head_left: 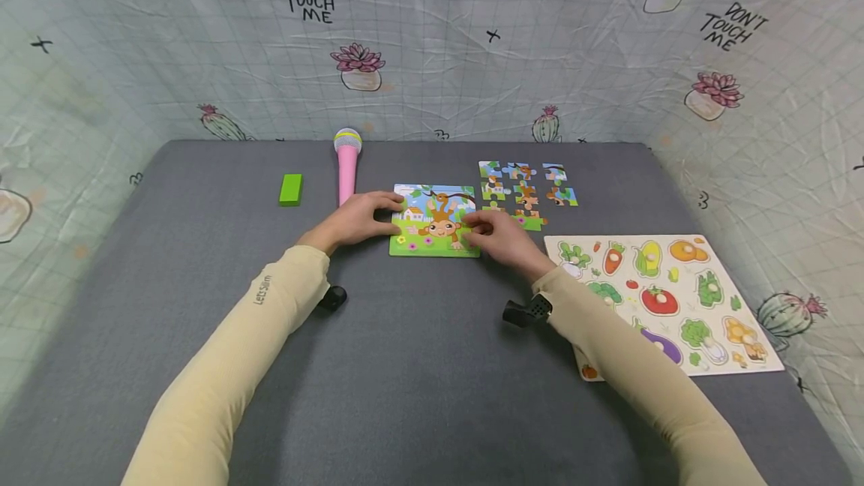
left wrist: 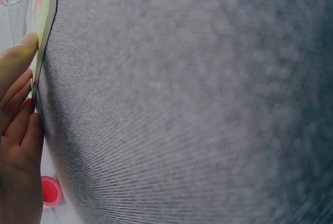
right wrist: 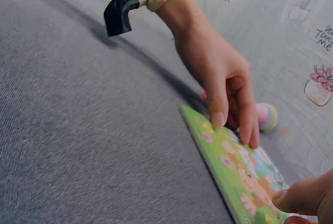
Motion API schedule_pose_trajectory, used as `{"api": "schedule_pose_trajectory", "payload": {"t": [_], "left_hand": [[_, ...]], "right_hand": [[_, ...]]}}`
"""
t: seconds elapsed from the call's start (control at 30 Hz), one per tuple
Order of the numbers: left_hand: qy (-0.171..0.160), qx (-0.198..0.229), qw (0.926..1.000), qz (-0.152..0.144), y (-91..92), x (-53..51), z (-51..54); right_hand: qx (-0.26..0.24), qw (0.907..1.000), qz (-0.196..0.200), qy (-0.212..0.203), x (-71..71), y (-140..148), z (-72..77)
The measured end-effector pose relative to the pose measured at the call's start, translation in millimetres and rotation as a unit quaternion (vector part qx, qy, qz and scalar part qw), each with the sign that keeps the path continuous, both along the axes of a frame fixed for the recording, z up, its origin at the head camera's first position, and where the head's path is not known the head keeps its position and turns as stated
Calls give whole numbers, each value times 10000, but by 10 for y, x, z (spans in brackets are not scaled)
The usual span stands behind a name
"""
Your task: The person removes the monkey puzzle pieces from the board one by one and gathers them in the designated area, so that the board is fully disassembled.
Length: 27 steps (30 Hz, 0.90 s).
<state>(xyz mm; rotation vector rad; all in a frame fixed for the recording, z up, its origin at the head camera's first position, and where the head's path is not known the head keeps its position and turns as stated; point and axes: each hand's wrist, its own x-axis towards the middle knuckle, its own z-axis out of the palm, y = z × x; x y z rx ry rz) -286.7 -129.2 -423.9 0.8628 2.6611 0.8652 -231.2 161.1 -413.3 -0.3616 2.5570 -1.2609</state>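
Note:
A puzzle board (head_left: 432, 242) with a monkey picture lies on the grey table between both hands. At its left side, my left hand (head_left: 361, 220) holds the board, thumb and fingertips at the edge. From the other side my right hand (head_left: 502, 240) holds it, its curved fingertips over the right edge of the picture. The left wrist view shows the thumb (left wrist: 21, 57) against the board's rim, with the other fingers beyond it. Loose jigsaw pieces (head_left: 526, 196) with parts of a similar picture lie just right of the board; the right hand partly hides the nearest ones.
A pink toy microphone (head_left: 347, 167) lies behind the left hand, its lower end hidden. Farther left is a green block (head_left: 291, 190). A vegetable peg board (head_left: 688, 283) lies at the right, partly under the right forearm. Patterned cloth (head_left: 432, 43) hangs around the table.

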Motion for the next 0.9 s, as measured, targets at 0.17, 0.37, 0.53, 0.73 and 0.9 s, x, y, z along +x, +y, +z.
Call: {"api": "schedule_pose_trajectory", "payload": {"t": [0.17,0.37,0.53,0.73,0.9], "left_hand": [[-10,-56,10000,-8,6,5,1],[-12,-69,10000,-21,-4,14,0],[-11,-23,10000,-4,-9,17,10],[-47,11,10000,5,-4,17,27],[-39,41,10000,-12,-4,13,23]], "right_hand": [[108,9998,62,134,14,10,-63],[166,9986,402,307,18,5,-78],[607,9927,649,821,6,-35,-75],[723,9928,607,735,24,-72,-52],[733,9933,612,650,27,-75,-46]]}}
